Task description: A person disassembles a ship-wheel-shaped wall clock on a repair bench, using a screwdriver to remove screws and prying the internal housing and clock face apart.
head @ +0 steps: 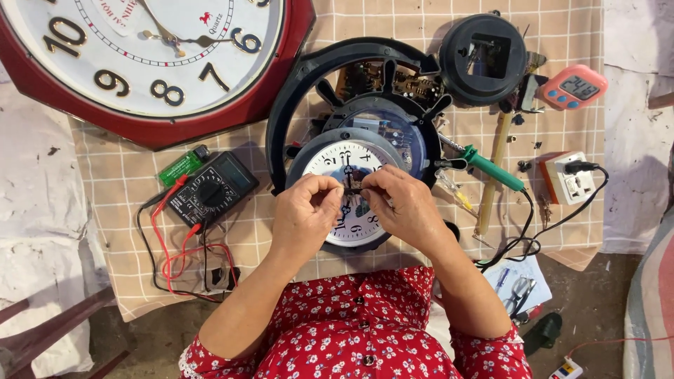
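Observation:
A small round clock (349, 168) with a white dial and dark rim lies face up on a checked cloth (126, 182). Both my hands meet over its centre. My left hand (303, 215) and my right hand (404, 205) each pinch a small dark part (353, 187), apparently a clock hand, at the middle of the dial. My fingers hide the dial's centre and part of the lower numerals. Behind the clock sits an open black clock housing (382, 98) with a circuit board showing.
A big red-framed wall clock (151, 56) fills the upper left. A black multimeter (210, 189) with red and black leads and a green lighter (179, 167) lie left. Right: a green-handled soldering iron (491, 167), a black round back cover (483, 60), a pink timer (574, 87), a power strip (570, 179).

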